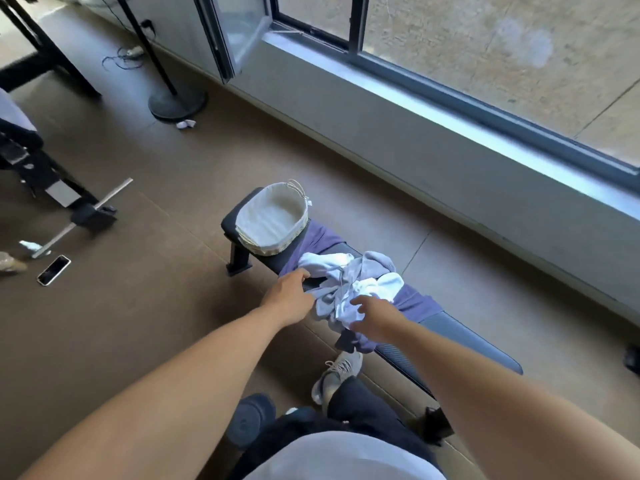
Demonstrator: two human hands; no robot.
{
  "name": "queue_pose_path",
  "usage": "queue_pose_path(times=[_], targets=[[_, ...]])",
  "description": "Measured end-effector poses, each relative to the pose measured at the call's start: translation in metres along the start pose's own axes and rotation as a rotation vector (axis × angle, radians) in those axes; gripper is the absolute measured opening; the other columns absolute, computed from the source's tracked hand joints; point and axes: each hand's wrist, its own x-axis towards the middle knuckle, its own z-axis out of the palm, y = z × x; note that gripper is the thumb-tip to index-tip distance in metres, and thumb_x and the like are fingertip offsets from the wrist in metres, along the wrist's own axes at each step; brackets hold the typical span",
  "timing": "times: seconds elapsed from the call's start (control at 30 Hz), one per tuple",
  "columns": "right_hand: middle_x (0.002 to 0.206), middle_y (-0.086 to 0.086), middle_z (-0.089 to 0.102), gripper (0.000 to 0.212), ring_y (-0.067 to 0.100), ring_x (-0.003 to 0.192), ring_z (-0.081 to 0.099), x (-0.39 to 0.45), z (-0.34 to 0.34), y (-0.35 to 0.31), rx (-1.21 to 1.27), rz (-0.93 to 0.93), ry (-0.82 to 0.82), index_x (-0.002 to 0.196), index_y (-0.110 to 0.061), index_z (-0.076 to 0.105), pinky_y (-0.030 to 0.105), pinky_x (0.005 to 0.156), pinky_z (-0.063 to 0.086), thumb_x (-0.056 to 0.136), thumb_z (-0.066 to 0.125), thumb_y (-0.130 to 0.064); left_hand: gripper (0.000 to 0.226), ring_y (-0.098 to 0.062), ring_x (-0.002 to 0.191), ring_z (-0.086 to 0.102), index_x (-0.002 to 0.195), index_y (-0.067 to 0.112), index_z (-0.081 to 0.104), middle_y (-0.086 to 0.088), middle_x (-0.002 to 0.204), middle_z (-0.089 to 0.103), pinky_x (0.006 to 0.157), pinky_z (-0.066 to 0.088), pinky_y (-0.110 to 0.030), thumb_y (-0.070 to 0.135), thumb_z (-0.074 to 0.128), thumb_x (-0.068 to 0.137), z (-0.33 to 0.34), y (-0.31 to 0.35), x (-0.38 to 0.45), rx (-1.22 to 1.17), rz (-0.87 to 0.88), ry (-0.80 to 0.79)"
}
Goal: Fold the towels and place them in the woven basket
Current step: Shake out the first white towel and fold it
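Up close, both hands at crumpled towels (349,285), small unreadable tag (309,202) on woven basket (298,233)

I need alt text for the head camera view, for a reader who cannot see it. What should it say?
Both hands, left hand and right hand, reach into a crumpled pile of white and lavender towels on a dark padded bench. An empty woven basket with a white liner sits at the bench's far end. A phone lies on the brown floor to the left.
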Motion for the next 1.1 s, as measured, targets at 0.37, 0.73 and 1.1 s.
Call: queue_pose_path(times=[0.37, 0.73, 1.1], targets=[[0.133, 0.009, 0.064, 0.059, 0.029, 0.117, 0.062, 0.077, -0.058, -0.017, 0.161, 0.040, 0.099, 0.146, -0.018, 0.047, 0.039, 0.099, 0.050, 0.093, 0.068, -0.029, 0.049, -0.024, 0.124, 0.054, 0.141, 0.025, 0.047, -0.001, 0.142, 0.055, 0.099, 0.047, -0.036, 0.030, 0.060, 0.094, -0.053, 0.015, 0.077, 0.150, 0.064, -0.096], [0.129, 0.008, 0.066, 0.060, 0.028, 0.116, 0.062, 0.116, -0.028, -0.043, 0.513, 0.308, 0.252, 0.149, -0.019, 0.043, 0.036, 0.095, 0.049, 0.094, 0.067, -0.026, 0.053, -0.026, 0.130, 0.051, 0.146, 0.018, 0.045, -0.005, 0.147, 0.052, 0.103, 0.043, -0.035, 0.027, 0.060, 0.095, -0.087, -0.004, 0.183, 0.294, 0.308, -0.271], [0.150, -0.004, 0.045, 0.058, 0.022, 0.130, 0.051, 0.227, 0.074, -0.069, 0.317, 0.270, 0.252, 0.153, -0.032, 0.034, 0.037, 0.099, 0.044, 0.097, 0.051, -0.028, 0.056, -0.017, 0.134, 0.048, 0.147, 0.024, 0.045, 0.004, 0.150, 0.049, 0.105, 0.037, -0.028, 0.033, 0.063, 0.094, -0.007, -0.111, 0.281, 0.200, 0.359, -0.367]])
